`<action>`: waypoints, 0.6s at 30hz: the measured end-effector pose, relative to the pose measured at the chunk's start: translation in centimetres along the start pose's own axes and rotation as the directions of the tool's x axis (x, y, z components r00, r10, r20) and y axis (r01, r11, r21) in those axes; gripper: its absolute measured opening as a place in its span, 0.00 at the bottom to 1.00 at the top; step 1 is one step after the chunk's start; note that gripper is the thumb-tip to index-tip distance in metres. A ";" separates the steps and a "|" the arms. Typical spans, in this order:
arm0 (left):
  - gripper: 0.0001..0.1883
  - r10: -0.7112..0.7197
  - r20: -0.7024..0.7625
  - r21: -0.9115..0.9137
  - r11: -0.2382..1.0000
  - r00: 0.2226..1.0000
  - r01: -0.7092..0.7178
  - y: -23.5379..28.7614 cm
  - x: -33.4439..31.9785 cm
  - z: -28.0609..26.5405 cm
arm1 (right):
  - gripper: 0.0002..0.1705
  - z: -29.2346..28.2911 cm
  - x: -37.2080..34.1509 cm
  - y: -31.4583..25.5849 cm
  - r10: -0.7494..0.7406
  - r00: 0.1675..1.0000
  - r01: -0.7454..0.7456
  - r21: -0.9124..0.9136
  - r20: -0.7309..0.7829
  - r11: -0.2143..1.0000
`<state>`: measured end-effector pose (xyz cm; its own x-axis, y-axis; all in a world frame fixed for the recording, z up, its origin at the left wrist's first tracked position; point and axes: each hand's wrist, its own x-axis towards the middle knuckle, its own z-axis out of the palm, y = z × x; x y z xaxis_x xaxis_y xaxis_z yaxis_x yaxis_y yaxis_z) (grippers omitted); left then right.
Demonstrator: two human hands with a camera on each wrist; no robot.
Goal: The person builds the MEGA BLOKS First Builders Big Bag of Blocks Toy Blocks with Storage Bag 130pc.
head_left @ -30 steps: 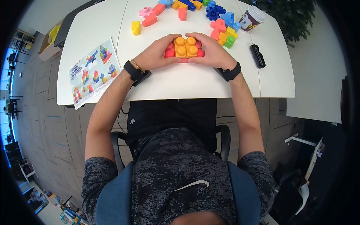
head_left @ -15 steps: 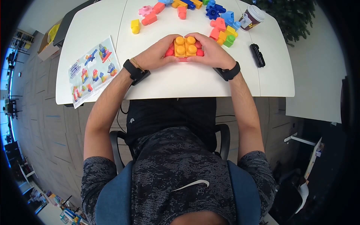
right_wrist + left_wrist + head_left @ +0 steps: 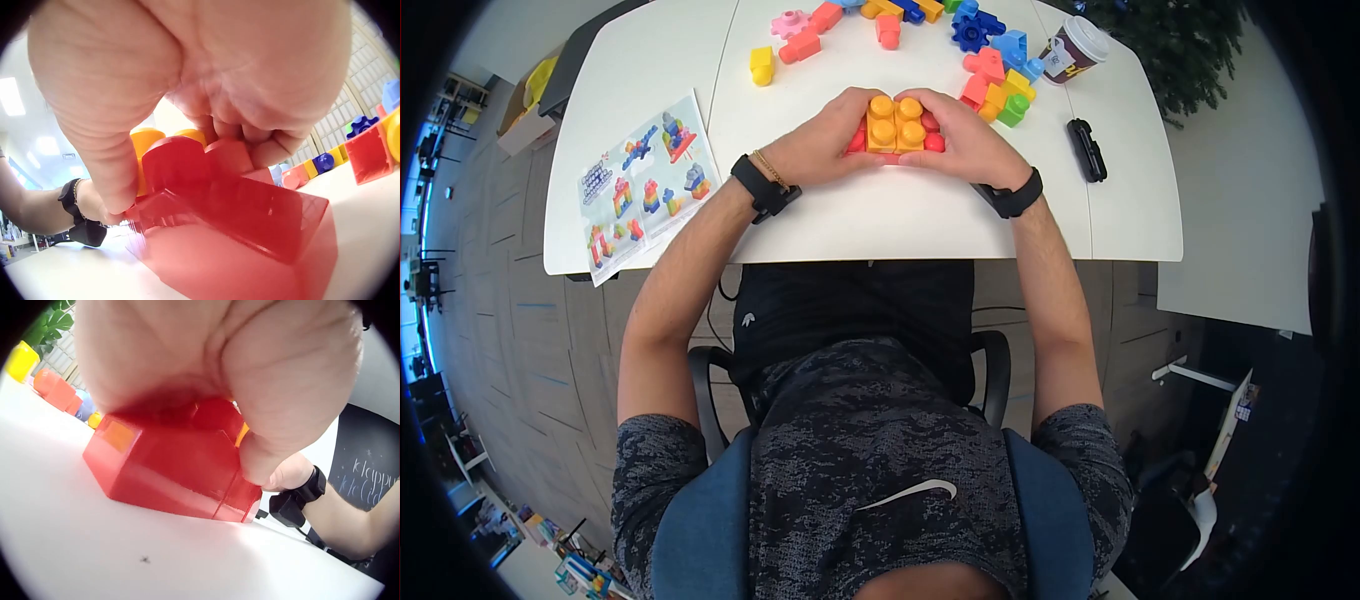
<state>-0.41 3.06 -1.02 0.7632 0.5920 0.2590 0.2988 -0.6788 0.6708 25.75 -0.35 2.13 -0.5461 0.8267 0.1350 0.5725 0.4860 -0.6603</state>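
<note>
In the head view a yellow-orange brick (image 3: 896, 126) with round studs sits on a wider red brick (image 3: 934, 144) on the white table (image 3: 880, 220). My left hand (image 3: 828, 138) grips the left end, thumb along the near side and fingers round the far side. From the right, my right hand (image 3: 972, 140) grips the other end the same way. The left wrist view shows the red brick's sloped end (image 3: 169, 469) low on the table under my palm. In the right wrist view, red studs (image 3: 172, 162) rise between thumb and fingers.
Loose toy bricks and a blue gear piece (image 3: 971, 35) lie across the back. A lone yellow brick (image 3: 761, 66) is at back left. A picture sheet (image 3: 645, 185) lies left; a paper cup (image 3: 1075, 48) and a black case (image 3: 1087, 150) are right.
Both hands keep their grip on the bricks in nearly the same place. My left hand covers slightly more of the red studs; the view has shifted a little.
</note>
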 end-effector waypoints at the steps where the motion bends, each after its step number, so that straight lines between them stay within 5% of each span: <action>1: 0.38 -0.001 0.000 -0.001 1.000 1.000 0.001 -0.1 0.0 0.1 | 0.42 0.0 0.0 0.0 0.001 1.000 -0.001 0.000 0.002 1.000; 16: 0.33 0.028 -0.012 -0.001 1.000 1.000 -0.028 -0.6 0.2 -0.1 | 0.38 0.4 0.3 0.6 -0.051 0.998 0.053 0.037 -0.046 0.998; 18: 0.35 -0.034 0.017 -0.017 0.999 0.999 0.034 -0.1 0.3 -0.4 | 0.38 0.2 0.2 0.1 -0.067 0.997 0.064 -0.074 -0.048 0.995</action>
<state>-0.45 3.48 -0.66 0.7620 0.6074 0.2245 0.3148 -0.6504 0.6913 25.62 -0.16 1.94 -0.5538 0.8046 0.2143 0.5800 0.5574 -0.5940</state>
